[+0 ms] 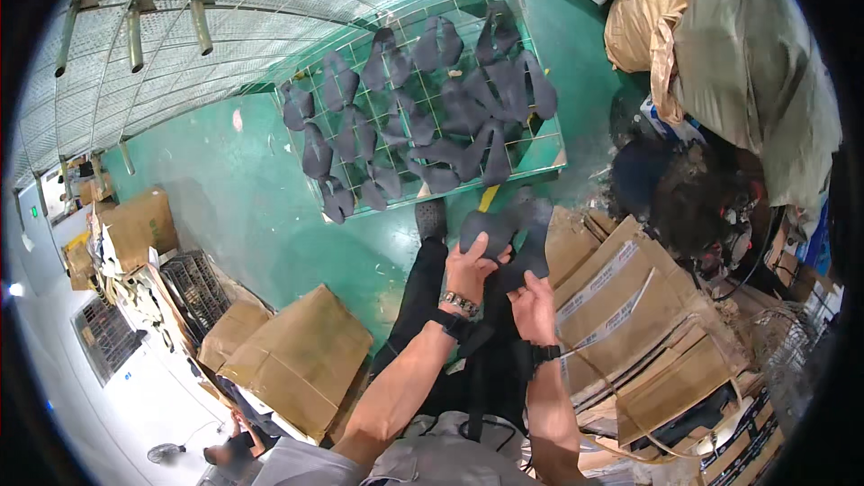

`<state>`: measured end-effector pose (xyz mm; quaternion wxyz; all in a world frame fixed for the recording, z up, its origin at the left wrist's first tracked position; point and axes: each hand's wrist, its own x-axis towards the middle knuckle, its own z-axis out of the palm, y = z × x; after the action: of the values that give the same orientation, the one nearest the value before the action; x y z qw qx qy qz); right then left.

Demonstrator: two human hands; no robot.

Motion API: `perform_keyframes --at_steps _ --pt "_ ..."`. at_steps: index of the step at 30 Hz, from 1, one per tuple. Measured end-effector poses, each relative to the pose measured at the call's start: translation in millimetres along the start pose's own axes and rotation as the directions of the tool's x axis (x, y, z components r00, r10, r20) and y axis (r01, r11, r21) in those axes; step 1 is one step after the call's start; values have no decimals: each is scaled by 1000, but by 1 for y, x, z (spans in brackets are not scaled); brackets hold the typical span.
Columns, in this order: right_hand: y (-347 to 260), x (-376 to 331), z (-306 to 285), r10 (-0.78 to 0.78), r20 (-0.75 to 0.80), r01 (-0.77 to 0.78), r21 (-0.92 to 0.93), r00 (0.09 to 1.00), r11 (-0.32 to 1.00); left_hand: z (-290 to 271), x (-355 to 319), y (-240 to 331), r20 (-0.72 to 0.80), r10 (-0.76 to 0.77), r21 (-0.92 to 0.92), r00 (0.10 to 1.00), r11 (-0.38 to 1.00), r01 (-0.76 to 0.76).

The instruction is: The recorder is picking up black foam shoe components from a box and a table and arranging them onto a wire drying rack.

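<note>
A dark grey, horseshoe-shaped soft piece [533, 238] is held up between my two hands in front of my legs. My left hand [470, 268] is closed on its left lobe, thumb on top. The lower end of its right lobe is pinched by my right hand [535, 306]. Beyond them, several similar dark grey pieces [436, 43] lie spread in rough rows on a wire grid panel [360, 207]. Some of these overlap at the right side of the grid.
Flattened cardboard [621, 306] is stacked close on my right. A cardboard box [301, 360] stands at my left. Tall wire mesh with metal pegs [135, 40] rises at the far left. Large covered bundles [751, 81] stand far right, and another person [238, 445] is at lower left.
</note>
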<state>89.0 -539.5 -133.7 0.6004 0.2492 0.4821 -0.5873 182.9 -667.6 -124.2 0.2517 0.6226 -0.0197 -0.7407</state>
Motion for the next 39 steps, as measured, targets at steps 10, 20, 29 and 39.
perform_keyframes --at_steps 10,20,29,39 --pt "-25 69 -26 -137 -286 56 -274 948 960 -34 97 -42 -74 10 244 997 970 9" --pt "-60 233 -58 -312 -149 254 -318 938 914 4 243 -57 217 187 413 958 872 -263" --pt "-8 434 -122 -209 -334 -5 -542 919 841 -61 461 -117 14 152 940 988 335 -65" --pt "17 454 -172 -439 -240 261 -531 866 806 -91 441 -139 114 169 860 979 477 -182"
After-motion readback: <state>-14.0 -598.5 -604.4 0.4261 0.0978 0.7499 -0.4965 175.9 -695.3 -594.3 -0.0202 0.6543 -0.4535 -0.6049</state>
